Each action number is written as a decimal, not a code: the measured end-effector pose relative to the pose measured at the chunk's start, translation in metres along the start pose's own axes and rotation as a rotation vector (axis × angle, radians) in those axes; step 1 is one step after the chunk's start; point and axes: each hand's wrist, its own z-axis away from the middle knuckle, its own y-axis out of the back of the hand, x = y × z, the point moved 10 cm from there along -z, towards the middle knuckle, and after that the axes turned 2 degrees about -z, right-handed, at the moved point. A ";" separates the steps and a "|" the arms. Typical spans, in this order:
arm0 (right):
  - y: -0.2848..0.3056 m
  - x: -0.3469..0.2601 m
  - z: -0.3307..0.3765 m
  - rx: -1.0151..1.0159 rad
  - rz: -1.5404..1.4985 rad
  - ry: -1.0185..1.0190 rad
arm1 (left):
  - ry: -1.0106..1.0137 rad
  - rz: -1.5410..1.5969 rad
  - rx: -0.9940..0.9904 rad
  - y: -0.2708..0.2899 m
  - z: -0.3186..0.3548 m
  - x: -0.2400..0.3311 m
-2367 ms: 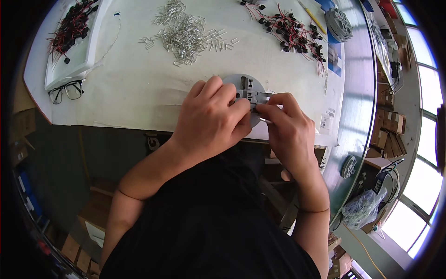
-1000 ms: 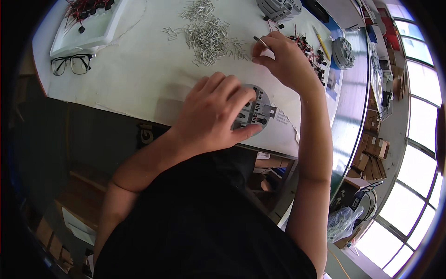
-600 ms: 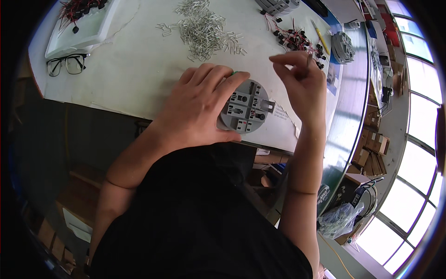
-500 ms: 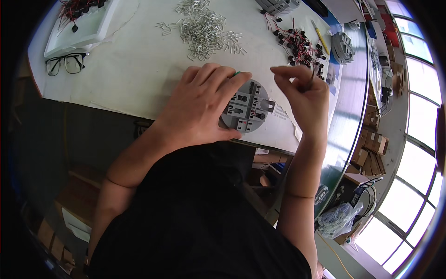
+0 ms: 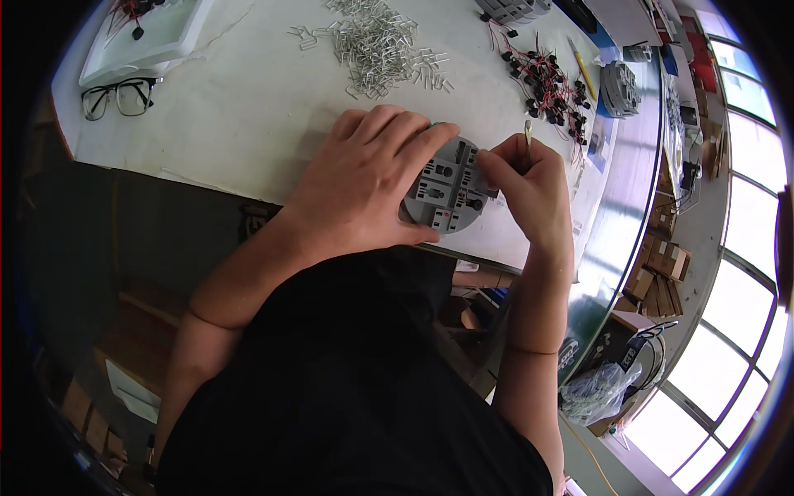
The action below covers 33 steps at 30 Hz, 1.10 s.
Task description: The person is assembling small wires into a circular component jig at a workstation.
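Observation:
A round grey plastic housing (image 5: 447, 194), with small slots, black pieces and raised blocks on its face, lies on the table in front of me. My left hand (image 5: 364, 178) clasps it from the left, thumb at the near edge and fingers round the far edge. At its right rim my right hand (image 5: 529, 178) is closed, thumb and forefinger touching the housing. A slim metal tool (image 5: 528, 132) sticks up out of the right hand; its other end is hidden, so its kind is unclear. Whether the fingertips also pinch a small part cannot be seen.
Beyond my hands is a pile of U-shaped metal pins (image 5: 376, 50). Black parts with red wires (image 5: 546, 83), a yellow pen (image 5: 583, 66) and more grey housings (image 5: 619, 89) are at the right. Glasses (image 5: 120, 99) lie by a white tray (image 5: 149, 58) at the left.
My right hand has come left and down onto the right rim of the housing; before, it was held apart from it. The left hand keeps its hold.

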 end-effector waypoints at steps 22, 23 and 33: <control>0.003 0.024 -0.008 -0.104 -0.252 -0.070 | -0.042 0.123 0.084 0.016 -0.005 -0.001; 0.004 0.026 -0.009 -0.101 -0.261 -0.069 | -0.047 0.118 0.077 0.016 -0.007 -0.002; 0.009 0.031 -0.010 -0.081 -0.262 -0.038 | -0.054 0.191 0.021 0.008 -0.051 0.025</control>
